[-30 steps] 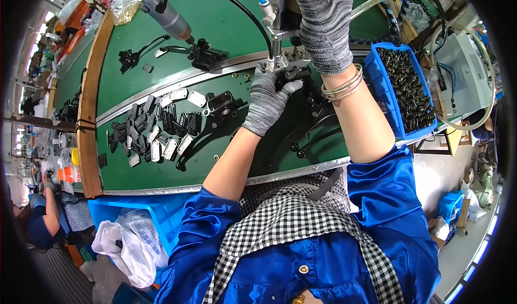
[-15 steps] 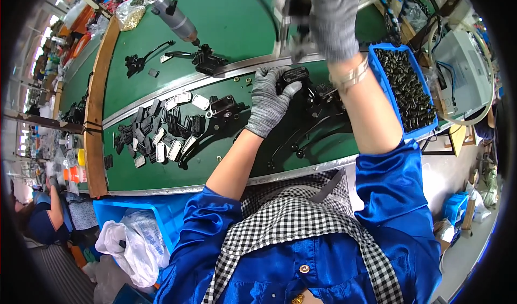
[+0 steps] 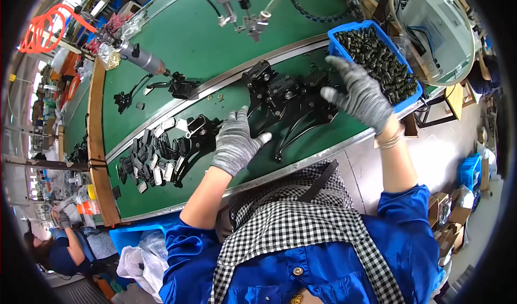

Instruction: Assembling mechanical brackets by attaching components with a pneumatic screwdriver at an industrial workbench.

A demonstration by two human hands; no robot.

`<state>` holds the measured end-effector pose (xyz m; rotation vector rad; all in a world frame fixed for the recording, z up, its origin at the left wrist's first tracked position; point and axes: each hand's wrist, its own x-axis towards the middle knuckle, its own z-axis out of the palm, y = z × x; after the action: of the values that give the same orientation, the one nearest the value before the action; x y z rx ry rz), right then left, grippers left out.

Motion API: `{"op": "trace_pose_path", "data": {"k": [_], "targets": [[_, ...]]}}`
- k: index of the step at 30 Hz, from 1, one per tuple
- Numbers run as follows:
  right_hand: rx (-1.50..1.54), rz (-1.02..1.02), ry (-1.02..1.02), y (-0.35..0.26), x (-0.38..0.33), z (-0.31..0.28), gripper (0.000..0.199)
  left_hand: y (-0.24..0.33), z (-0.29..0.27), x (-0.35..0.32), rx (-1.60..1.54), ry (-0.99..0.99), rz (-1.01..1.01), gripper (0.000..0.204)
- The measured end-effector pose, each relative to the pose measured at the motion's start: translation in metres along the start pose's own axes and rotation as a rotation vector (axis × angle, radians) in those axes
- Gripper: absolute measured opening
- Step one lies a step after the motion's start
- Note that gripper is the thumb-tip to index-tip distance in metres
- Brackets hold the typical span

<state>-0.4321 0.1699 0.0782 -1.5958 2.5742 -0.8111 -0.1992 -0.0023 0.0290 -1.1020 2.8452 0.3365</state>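
Observation:
Both hands wear grey knit gloves. My left hand (image 3: pixel 236 145) is over the green bench with its fingers stretched out and thumb apart, holding nothing. Just left of it lies a black lever assembly with an open-topped reservoir (image 3: pixel 203 127). A group of black brake lever assemblies (image 3: pixel 284 88) with capped reservoirs lies between my hands, levers pointing toward me. My right hand (image 3: pixel 363 94) is open, thumb and fingers spread, beside the right-hand assemblies and partly in front of a blue bin (image 3: pixel 390 44). That bin is full of small dark metal parts (image 3: pixel 377 56).
Black and silvery cover plates (image 3: pixel 153 156) are piled at the left. A powered screwdriver (image 3: pixel 141 57) hangs over more lever parts (image 3: pixel 183 85) beyond the metal rail (image 3: pixel 226 77). A driver fixture (image 3: pixel 253 26) stands at the far middle. A wooden divider (image 3: pixel 97 142) bounds the left.
My right hand has come back from the far fixture toward the blue bin. My left hand has let go of the capped reservoir and moved left and nearer. The view has shifted.

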Motion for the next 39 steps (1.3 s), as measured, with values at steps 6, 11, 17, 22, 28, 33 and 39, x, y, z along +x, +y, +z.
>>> {"op": "trace_pose_path", "data": {"k": [6, 11, 17, 22, 28, 33, 39], "targets": [[0.286, 0.053, 0.084, 0.015, -0.019, 0.037, 0.066, -0.020, 0.001, 0.038, -0.377, -0.291, -0.092, 0.053], [0.386, 0.127, 0.065, 0.017, -0.019, 0.035, 0.067, -0.015, -0.004, 0.040, -0.627, -0.476, -0.163, 0.039], [0.435, 0.216, 0.051, -0.001, -0.010, 0.033, 0.066, -0.002, -0.025, 0.045, -0.637, -0.648, -0.021, 0.029], [0.543, 0.327, 0.170, 0.008, -0.009, 0.058, 0.058, 0.009, -0.017, 0.031, -1.114, -0.666, -0.057, 0.030], [0.525, 0.251, 0.346, 0.012, -0.015, 0.069, 0.046, 0.014, -0.029, 0.031, -1.285, -0.863, -0.122, 0.023], [0.927, 0.324, 0.381, 0.007, -0.022, 0.074, 0.036, 0.020, -0.019, 0.031, -1.240, -0.881, -0.154, 0.022], [0.900, 0.173, 0.532, -0.036, -0.019, 0.049, 0.034, 0.015, -0.042, -0.026, -1.440, -0.611, -0.071, 0.024]]}}
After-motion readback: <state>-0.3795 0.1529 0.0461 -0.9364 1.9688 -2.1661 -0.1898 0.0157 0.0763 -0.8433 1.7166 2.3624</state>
